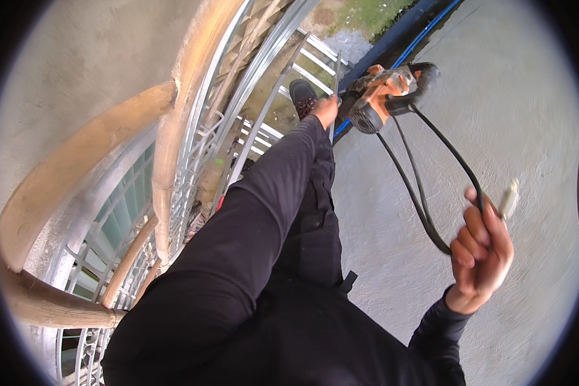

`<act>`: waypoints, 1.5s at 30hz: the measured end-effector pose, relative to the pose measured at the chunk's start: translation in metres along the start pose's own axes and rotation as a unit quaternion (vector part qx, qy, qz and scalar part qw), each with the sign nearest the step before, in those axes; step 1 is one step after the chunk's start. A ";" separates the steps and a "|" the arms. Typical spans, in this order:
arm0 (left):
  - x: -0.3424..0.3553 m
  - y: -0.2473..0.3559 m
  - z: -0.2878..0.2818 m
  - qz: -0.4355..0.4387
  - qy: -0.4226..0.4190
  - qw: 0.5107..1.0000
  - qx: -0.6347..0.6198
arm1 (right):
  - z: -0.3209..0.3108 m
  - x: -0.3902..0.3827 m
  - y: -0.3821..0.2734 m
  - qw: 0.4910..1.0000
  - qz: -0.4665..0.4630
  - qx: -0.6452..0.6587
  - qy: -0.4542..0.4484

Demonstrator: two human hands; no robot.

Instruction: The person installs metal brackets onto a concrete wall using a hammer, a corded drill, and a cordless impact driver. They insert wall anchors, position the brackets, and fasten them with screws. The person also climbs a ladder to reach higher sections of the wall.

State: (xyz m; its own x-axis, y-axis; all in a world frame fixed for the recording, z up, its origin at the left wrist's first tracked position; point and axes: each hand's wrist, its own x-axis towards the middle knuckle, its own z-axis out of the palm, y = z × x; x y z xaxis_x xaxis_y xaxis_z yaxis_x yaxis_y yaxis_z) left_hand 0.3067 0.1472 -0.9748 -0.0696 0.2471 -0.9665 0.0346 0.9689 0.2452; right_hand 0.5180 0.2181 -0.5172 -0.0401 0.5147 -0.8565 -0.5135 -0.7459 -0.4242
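My left arm in its black sleeve stretches forward, and my left hand is closed at the side rail of a metal ladder. Just right of that fist hangs an orange and black corded power drill with a thick looped black handle. Its black cord runs in several strands to my right hand, whose bent fingers hold it. A pale plug sticks out beyond those fingertips. Whether my left hand also touches the drill's dark front part is hard to see.
A dark shoe stands on the ladder's rungs. Grey plastered wall fills the right side, with a blue pipe along its base. Curved wooden-looking trim and a window with metal grilles bulge at left. Ground lies below.
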 end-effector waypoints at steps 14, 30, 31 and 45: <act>-0.028 -0.025 0.049 -0.207 -0.350 0.771 -0.490 | -0.044 -0.019 0.018 0.994 -0.107 0.027 -0.025; -0.029 -0.045 0.031 -0.254 -0.165 0.896 -0.324 | -0.072 -0.006 0.026 0.993 -0.045 0.082 0.078; -0.026 -0.044 0.025 -0.266 -0.160 0.902 -0.300 | -0.074 -0.007 0.025 0.993 -0.043 0.078 0.073; -0.012 -0.001 -0.025 -0.145 -0.091 0.890 -0.422 | -0.087 -0.007 0.005 0.993 -0.063 0.037 0.092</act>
State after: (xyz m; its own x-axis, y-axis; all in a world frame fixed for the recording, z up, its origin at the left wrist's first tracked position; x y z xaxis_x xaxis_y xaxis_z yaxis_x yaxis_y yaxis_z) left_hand 0.2827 0.1431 -0.9612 0.2117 0.0519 -0.9760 -0.7252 0.6777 -0.1213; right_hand 0.5899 0.1737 -0.5390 0.1822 0.5105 -0.8404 -0.5669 -0.6438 -0.5139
